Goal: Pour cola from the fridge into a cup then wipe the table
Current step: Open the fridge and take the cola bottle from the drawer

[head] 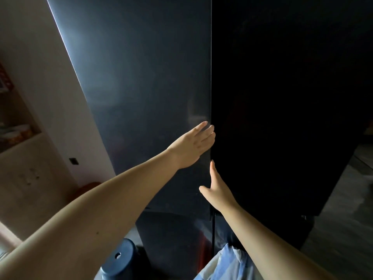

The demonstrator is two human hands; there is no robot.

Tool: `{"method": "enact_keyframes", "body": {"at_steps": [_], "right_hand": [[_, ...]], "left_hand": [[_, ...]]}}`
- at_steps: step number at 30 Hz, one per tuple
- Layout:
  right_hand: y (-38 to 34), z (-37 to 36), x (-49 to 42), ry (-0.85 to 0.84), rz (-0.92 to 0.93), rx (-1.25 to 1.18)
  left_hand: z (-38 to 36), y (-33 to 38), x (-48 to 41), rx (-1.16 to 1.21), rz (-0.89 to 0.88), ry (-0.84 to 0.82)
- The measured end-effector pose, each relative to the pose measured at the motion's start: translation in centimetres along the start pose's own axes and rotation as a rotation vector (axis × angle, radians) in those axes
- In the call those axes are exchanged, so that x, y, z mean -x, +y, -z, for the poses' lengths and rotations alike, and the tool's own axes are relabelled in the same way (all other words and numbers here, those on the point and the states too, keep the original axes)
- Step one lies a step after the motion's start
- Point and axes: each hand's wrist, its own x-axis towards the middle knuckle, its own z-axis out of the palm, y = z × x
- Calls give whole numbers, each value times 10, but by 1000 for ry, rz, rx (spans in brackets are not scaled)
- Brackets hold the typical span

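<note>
The fridge stands upright, its long axis running from the floor up past the top of the view, and its dark front faces the person. It fills most of the scene, from the pale wall on the left across to the right side. A thin vertical seam divides the front into two doors: the left door is a dark slate grey with a soft sheen and a bright streak of light along its far left edge, while the right door is almost black and shows no detail. Both doors look closed. A lower section of the fridge begins under the left door, near the person.

Both hands reach forward to the seam. The left hand lies flat and open against the left door, fingers together and stretched out, their tips just at the seam; it grasps nothing. The right hand sits nearer and lower, also open, with the thumb spread to the left and a finger pointing up along the seam. Whether its other fingers hook behind the door edge cannot be told, as they are lost in the dark.

Near the foot of the fridge on the left stands a blue stool with a round hole in its top. A shelf unit with blurred items stands at the far left.
</note>
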Motion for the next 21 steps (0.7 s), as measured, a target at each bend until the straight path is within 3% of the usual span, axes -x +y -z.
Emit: {"method": "enact_keyframes", "body": {"at_steps": [4,9,12,16,21], "right_hand": [[0,-4,16,49,53,24],[-7,5,29,344,243,170],[-19,15,31,275,358,82],[-26,0,40,254,525,58],[-14,-27,61,343,574,152]], "left_hand": [[0,-7,17,100,-23,185],[11,-7,42,312,4,504],[14,-4,70,383,76,617],[20,1,117,449,171,658],[30,13,166,437,128,485]]}}
